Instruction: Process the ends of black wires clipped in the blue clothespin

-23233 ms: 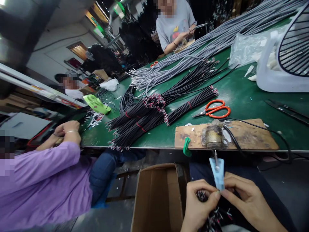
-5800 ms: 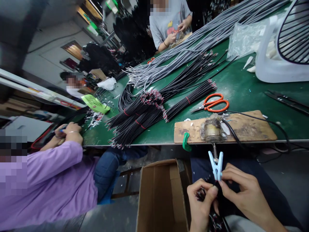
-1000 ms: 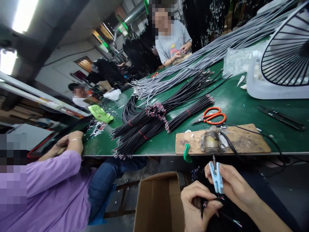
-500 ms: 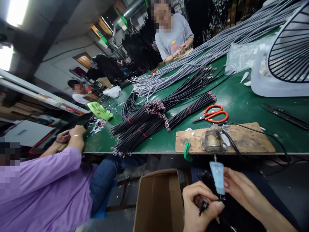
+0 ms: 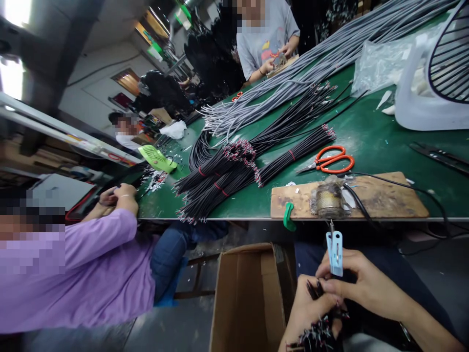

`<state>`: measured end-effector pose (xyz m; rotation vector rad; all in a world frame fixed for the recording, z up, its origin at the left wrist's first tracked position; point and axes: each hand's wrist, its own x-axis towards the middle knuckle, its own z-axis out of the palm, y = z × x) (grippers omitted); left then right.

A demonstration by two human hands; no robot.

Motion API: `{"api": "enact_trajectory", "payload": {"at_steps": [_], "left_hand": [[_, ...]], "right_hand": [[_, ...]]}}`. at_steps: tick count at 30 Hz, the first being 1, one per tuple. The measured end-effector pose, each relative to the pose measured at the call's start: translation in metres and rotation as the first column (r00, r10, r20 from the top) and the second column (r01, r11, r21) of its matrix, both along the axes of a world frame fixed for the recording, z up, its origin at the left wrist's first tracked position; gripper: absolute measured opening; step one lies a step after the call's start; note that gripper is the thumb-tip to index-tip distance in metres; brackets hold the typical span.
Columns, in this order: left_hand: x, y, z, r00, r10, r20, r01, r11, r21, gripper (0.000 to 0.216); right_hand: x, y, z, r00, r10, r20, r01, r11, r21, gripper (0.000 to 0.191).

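Note:
My left hand (image 5: 311, 313) grips a bundle of short black wires (image 5: 315, 337) with stripped red and white ends, low in my lap. My right hand (image 5: 361, 283) pinches a light blue clothespin (image 5: 334, 252) upright, with black wire ends at its lower jaw. Just above the clothespin a metal soldering tip (image 5: 331, 226) hangs down from a taped holder (image 5: 329, 199) on a wooden board (image 5: 384, 198) at the table's edge.
An open cardboard box (image 5: 249, 298) stands left of my hands. On the green table (image 5: 366, 137) lie tied black wire bundles (image 5: 223, 176), grey cables (image 5: 293, 83), orange scissors (image 5: 331, 161) and a white fan (image 5: 436, 73). A person in purple (image 5: 80, 269) sits at left; others work farther back.
My right hand has turned the clothespin upright and drawn it against the left hand. The left hand has taken up a fuller bunch of wires. The view has tilted down a little.

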<state>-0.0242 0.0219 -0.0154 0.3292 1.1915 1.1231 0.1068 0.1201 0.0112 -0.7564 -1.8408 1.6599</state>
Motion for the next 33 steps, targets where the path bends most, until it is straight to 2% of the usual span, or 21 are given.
{"api": "enact_trajectory", "payload": {"at_steps": [3, 5, 7, 10, 11, 13, 17, 20, 23, 27, 31, 33], "left_hand": [[0.001, 0.0, 0.001, 1.0, -0.014, 0.001, 0.015, 0.999, -0.031, 0.047], [-0.001, 0.002, 0.001, 0.999, -0.043, -0.01, 0.043, 0.999, 0.006, 0.046], [-0.003, 0.003, 0.001, 0.999, -0.023, -0.049, 0.027, 0.996, 0.082, 0.045], [-0.005, 0.003, 0.004, 0.986, 0.042, -0.16, -0.008, 0.979, 0.206, 0.043], [-0.005, 0.002, 0.007, 0.978, 0.06, -0.198, -0.011, 0.971, 0.237, 0.04], [-0.003, 0.001, 0.014, 0.96, 0.098, -0.264, -0.02, 0.959, 0.284, 0.033], [-0.001, 0.001, 0.028, 0.916, 0.177, -0.36, -0.033, 0.928, 0.372, 0.022], [-0.002, 0.006, 0.035, 0.893, 0.222, -0.392, -0.038, 0.904, 0.425, 0.018], [-0.002, 0.014, 0.037, 0.885, 0.227, -0.408, -0.03, 0.9, 0.436, 0.018], [0.0, 0.022, 0.035, 0.889, 0.197, -0.412, -0.005, 0.907, 0.422, 0.022], [0.002, 0.024, 0.033, 0.887, 0.202, -0.415, -0.005, 0.904, 0.428, 0.024], [0.003, 0.022, 0.032, 0.88, 0.224, -0.42, -0.016, 0.896, 0.444, 0.024]], "right_hand": [[-0.001, -0.004, -0.003, 0.999, -0.032, 0.034, 0.031, 0.998, 0.049, 0.021], [0.0, -0.009, -0.011, 0.995, -0.091, 0.03, 0.091, 0.996, -0.008, 0.018], [0.002, -0.014, -0.02, 0.993, -0.111, -0.027, 0.105, 0.98, -0.168, 0.019], [0.004, -0.018, -0.027, 0.98, -0.07, -0.184, -0.018, 0.897, -0.442, 0.027], [0.003, -0.018, -0.027, 0.972, -0.076, -0.222, -0.048, 0.864, -0.502, 0.028], [0.002, -0.013, -0.022, 0.96, -0.153, -0.236, -0.01, 0.82, -0.572, 0.03], [-0.003, 0.005, -0.006, 0.925, -0.313, -0.213, 0.136, 0.799, -0.585, 0.041], [-0.006, 0.014, 0.007, 0.926, -0.298, -0.233, 0.116, 0.81, -0.575, 0.044], [-0.009, 0.016, 0.013, 0.917, -0.287, -0.275, 0.062, 0.786, -0.615, 0.04], [-0.012, 0.01, 0.01, 0.884, -0.316, -0.345, -0.007, 0.729, -0.685, 0.037], [-0.012, 0.005, -0.003, 0.854, -0.386, -0.349, -0.03, 0.633, -0.773, 0.041], [-0.01, 0.004, -0.012, 0.843, -0.41, -0.348, -0.026, 0.615, -0.788, 0.044]]}}
